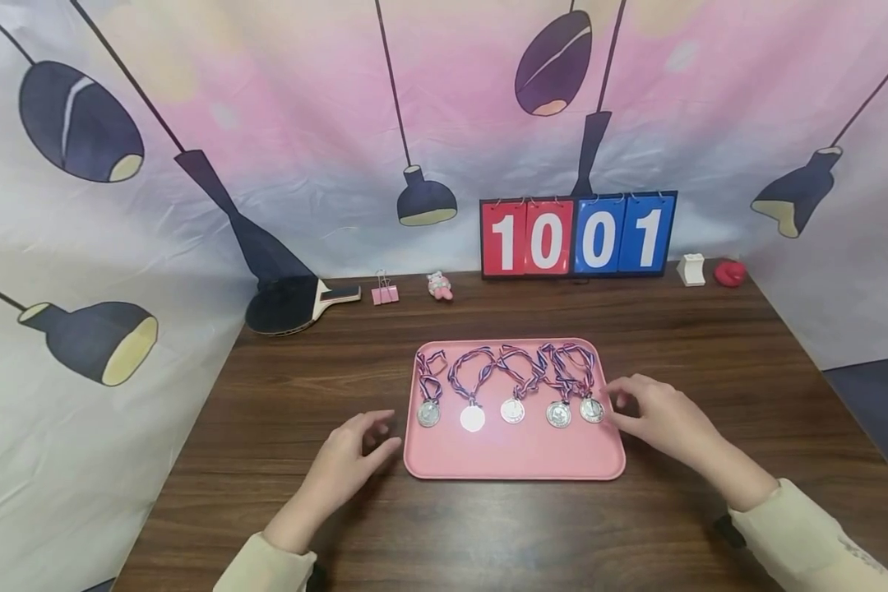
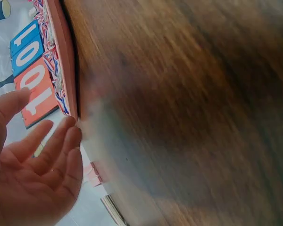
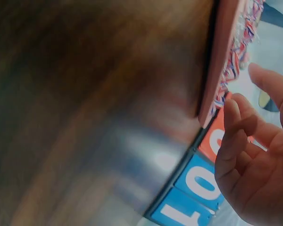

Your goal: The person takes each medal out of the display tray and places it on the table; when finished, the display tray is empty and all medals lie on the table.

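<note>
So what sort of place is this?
Perhaps a small staged set with a table-tennis theme, judging by the printed cloth behind, the paddle and the scoreboard.

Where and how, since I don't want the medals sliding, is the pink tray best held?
Probably by the raised rim at both short ends of the pink tray, left hand from the left, right hand from the right. It lies flat, wider than deep, with medals across it, so gripping both ends should help keep it level.
</note>
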Motion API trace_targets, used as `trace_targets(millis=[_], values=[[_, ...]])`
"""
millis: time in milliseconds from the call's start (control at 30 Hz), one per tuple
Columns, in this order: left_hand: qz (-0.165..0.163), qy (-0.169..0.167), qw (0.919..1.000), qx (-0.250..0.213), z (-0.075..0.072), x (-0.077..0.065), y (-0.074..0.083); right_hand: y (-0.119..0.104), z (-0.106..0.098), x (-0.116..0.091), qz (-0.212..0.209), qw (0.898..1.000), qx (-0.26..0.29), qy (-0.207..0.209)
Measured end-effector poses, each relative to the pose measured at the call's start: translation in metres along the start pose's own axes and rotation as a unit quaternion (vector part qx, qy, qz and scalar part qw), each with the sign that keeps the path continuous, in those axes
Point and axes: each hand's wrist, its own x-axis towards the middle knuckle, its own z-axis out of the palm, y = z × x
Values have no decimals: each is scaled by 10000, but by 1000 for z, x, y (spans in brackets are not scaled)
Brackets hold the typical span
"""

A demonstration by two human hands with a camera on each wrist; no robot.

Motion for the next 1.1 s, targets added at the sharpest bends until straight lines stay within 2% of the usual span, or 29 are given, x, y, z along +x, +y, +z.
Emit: trace_targets(millis=[167,400,633,900,1100], values=[[112,-156,9998,-76,4,4,-2,-4,8,2,215,9997,-45,-118],[53,-407,9986,-320,8,4,-7,-5,16,5,502,9985,-16,-206],[-24,-641,9951,-752,11,4,-10,-2,14,13,742,9945,588,-449],[-10,-879,9913,-983,11,4,-9,-2,12,18,765,9940,560,-546],[23,-927,9902,-1043,12,4,-8,0,12,19,784,9923,764,-579]])
